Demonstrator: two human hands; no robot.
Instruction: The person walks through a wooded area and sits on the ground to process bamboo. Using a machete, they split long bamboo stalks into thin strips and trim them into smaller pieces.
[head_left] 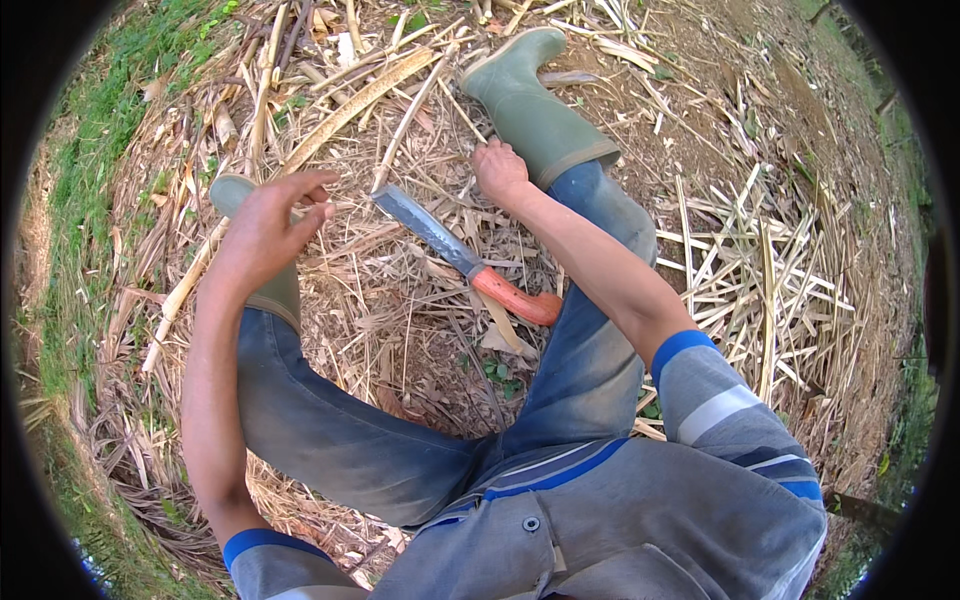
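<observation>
A machete with a broad dark blade (pixel 432 232) and an orange-red wooden handle (pixel 515 296) lies on the litter between my legs. Its squared tip points toward the far left, and neither hand touches it. My left hand (pixel 268 222) hovers by my left boot, thumb and fingers apart, with nothing visible in it. Beside the right boot, my right hand (pixel 500 172) is closed, fingers curled under. A thin pale wood strip (pixel 462 108) runs from its knuckles away toward the far side; the gripped end is hidden by the fingers.
Green rubber boots (pixel 535 115) flank the work area. Longer split sticks (pixel 365 100) lie at the far left. A heap of pale strips (pixel 765 285) is spread to the right of my right leg. Shavings and dry leaves cover the ground; grass (pixel 100 150) grows at left.
</observation>
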